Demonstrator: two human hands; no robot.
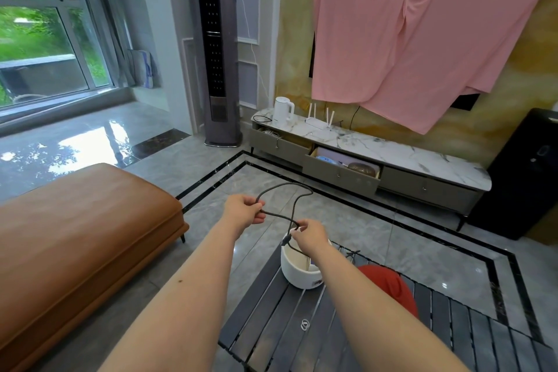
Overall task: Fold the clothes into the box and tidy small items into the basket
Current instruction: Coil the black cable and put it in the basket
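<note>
A dark cable (283, 186) is held up in a loop between both hands. My left hand (243, 211) pinches one part of it. My right hand (309, 234) pinches another part near its plug, which hangs just above a white round basket (297, 276) on the dark slatted table (271, 326). Something stands inside the basket; I cannot tell what. A red garment (392, 284) lies on the table to the right of the basket, partly hidden by my right forearm.
An orange leather bench (84, 232) stands to the left. A low marble-topped cabinet (392, 151) with an open drawer lines the far wall, under a pink sheet (407, 48). A tall fan tower (216, 48) and a black box (525, 172) stand beyond. A small white ring (305, 325) lies on the table.
</note>
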